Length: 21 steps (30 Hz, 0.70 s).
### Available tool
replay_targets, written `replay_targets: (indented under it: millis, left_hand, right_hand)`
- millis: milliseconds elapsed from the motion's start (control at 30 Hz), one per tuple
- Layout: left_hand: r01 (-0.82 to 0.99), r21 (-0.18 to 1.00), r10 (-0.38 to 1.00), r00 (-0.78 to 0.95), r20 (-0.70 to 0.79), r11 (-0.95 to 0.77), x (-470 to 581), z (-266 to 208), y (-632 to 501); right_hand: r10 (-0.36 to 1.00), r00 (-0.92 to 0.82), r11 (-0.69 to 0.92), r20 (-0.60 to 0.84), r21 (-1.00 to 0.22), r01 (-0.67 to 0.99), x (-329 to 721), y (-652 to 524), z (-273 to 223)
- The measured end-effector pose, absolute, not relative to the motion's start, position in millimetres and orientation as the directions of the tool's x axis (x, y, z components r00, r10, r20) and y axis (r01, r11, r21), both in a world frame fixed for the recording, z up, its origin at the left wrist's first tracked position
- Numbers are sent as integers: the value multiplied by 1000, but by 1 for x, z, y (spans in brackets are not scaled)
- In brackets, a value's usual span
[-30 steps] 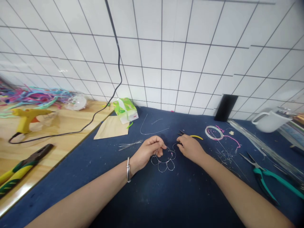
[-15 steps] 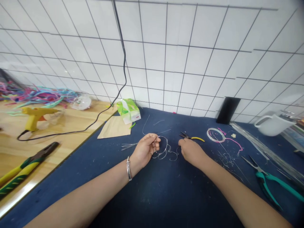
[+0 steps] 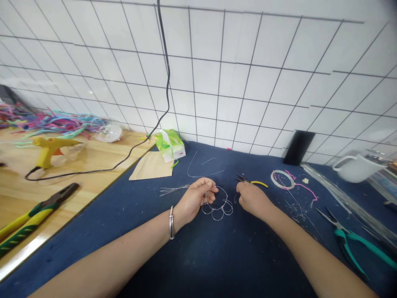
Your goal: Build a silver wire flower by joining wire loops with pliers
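My left hand (image 3: pixel 198 196) is pinched on a thin silver wire ring (image 3: pixel 227 195) with several round wire loops along its lower side, like a flower outline. Part of the ring is hidden behind the fingers. To the right, my right hand (image 3: pixel 252 198) is closed with its fingertips pointing down, and what they hold, if anything, is out of sight. A small curved piece of wire (image 3: pixel 235 199) shows just left of those fingertips. Small yellow-handled pliers (image 3: pixel 259 183) lie right behind the right hand. Straight wires (image 3: pixel 173 189) lie behind the left hand.
On the right are a spool with pink cord (image 3: pixel 283 179), wire scraps (image 3: pixel 296 211), teal-handled pliers (image 3: pixel 347 231), a wire bundle (image 3: pixel 335 190) and a white mug (image 3: pixel 359 167). A tissue pack (image 3: pixel 170 145), yellow glue gun (image 3: pixel 46 153) and large pliers (image 3: pixel 40 215) are left.
The looped wire ring has turned in my left hand, so its loops now hang toward me and show fully. My left hand has shifted slightly right; the right hand stays nearly in place.
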<state>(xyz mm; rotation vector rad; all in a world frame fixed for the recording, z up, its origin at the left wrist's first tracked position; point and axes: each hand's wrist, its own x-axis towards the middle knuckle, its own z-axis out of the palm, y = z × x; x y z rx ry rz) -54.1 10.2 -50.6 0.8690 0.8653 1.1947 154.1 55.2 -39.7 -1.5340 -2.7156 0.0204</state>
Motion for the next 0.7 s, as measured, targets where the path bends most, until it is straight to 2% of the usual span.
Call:
replay_targets:
  millis: [333,467,567,700]
  left_hand:
    - [-356,915,966,232,-112,192,-55,-48,9]
    - [-314,931,967,229,-114,184,-52,-50,8]
    - [-295,936,966,225,-127,192,-51,-51,8]
    - [-290,936,961,245,-130,201,-51,-48,7]
  right_hand:
    - [867,-488,459,98,-538,707,156,61,-38]
    - [880,-475,271,-22,-798,539,152,58,-36]
    - [860,-504,175,-82,-880,442,149,54,-38]
    - [854,-509,149,-104,-890,431,145,51,-42]
